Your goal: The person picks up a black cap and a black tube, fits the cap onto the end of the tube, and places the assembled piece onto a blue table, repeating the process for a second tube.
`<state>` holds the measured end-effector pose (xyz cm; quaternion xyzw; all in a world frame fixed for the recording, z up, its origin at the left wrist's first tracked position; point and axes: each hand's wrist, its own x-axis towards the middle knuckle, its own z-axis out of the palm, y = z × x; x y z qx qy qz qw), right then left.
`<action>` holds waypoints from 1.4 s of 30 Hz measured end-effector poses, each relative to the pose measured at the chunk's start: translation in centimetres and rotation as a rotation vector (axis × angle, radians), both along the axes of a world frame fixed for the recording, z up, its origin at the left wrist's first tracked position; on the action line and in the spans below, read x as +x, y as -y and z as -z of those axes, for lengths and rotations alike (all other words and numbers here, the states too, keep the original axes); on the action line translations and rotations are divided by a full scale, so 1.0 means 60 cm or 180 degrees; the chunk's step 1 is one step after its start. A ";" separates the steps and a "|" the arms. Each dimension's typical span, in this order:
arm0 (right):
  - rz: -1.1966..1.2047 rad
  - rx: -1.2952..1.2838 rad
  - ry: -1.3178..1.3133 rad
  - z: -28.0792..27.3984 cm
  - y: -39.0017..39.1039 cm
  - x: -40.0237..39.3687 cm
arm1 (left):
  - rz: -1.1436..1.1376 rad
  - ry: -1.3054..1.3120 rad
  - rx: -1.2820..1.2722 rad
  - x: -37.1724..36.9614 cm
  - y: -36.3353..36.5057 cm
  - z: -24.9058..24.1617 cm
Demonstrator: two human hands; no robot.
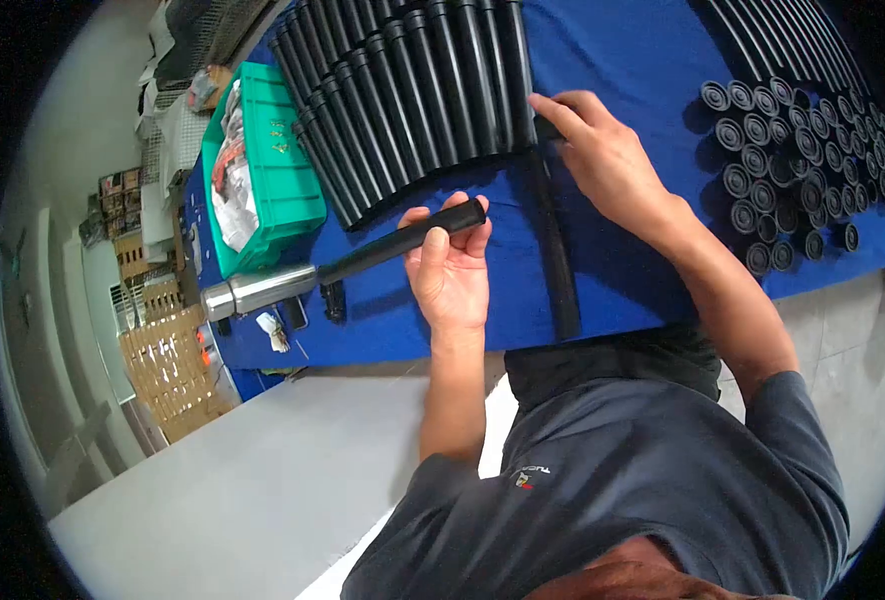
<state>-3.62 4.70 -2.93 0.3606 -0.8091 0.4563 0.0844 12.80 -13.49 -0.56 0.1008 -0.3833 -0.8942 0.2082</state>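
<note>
My left hand [450, 262] is palm up with its fingers curled around one end of a black tube [383, 248]. That tube slants down to the left over the blue table [643, 60]. My right hand [603, 150] reaches further in, thumb and forefinger pinching the far end of a second long black tube [560, 270]. This tube lies toward me across the blue surface. The pinch is right beside a tight row of black tubes [413, 90] laid side by side at the back.
A green crate [278, 180] holding papers stands at the left, with a steel flask [258, 290] lying near it. Several round black caps [793, 160] cover the right side of the table. Thin black rods [783, 40] lie beyond them. Grey floor lies below the table's near edge.
</note>
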 end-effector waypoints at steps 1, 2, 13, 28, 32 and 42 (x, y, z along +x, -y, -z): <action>-0.0414 -0.0340 0.0532 -0.013 -0.001 0.007 | -0.0034 0.0005 -0.0033 -0.001 0.000 -0.002; -0.0821 -0.0677 0.1061 -0.023 -0.001 0.015 | -0.0057 0.0009 -0.0066 -0.001 -0.001 -0.005; -0.1706 -0.1080 0.1809 -0.033 0.010 0.047 | -0.0177 0.0083 -0.0660 -0.008 -0.028 -0.026; -0.1696 -0.1264 0.1156 -0.035 0.008 0.047 | -0.0356 0.0388 -0.0929 -0.013 -0.036 -0.041; -0.1666 -0.1057 0.1174 -0.040 0.003 0.045 | -0.0489 0.0433 -0.1060 -0.019 -0.050 -0.041; -0.1664 -0.1055 0.0970 -0.038 0.003 0.043 | -0.0606 0.0576 -0.0874 -0.027 -0.062 -0.026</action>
